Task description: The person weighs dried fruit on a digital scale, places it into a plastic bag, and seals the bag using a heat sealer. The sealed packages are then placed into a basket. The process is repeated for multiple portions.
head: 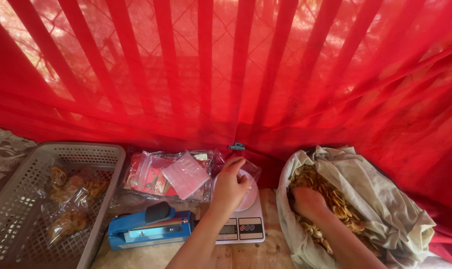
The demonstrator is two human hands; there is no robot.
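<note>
Two hands work at the bench [266, 251]. The left hand [231, 185] pinches a clear plastic bag [250, 172] upright on the white scale [243, 219], its mouth pointing toward 12 o'clock. At 3 o'clock, the right hand [308, 201] is buried, fingers curled, in yellow chips [335, 199] inside a cloth sack [385, 199]. A blue sealer [151, 226] lies lengthwise at 9 o'clock, with a grey basket [52, 199] beyond.

a worn wooden tabletop [266, 254] carries everything. at far left sits a grey slotted basket [91, 164]. right of it, near, lies a blue heat sealer [151, 230], with a pile of clear packets [169, 175] farther back. a white scale [243, 224] stands in the middle, and a cloth sack [385, 209] rests at right.
</note>
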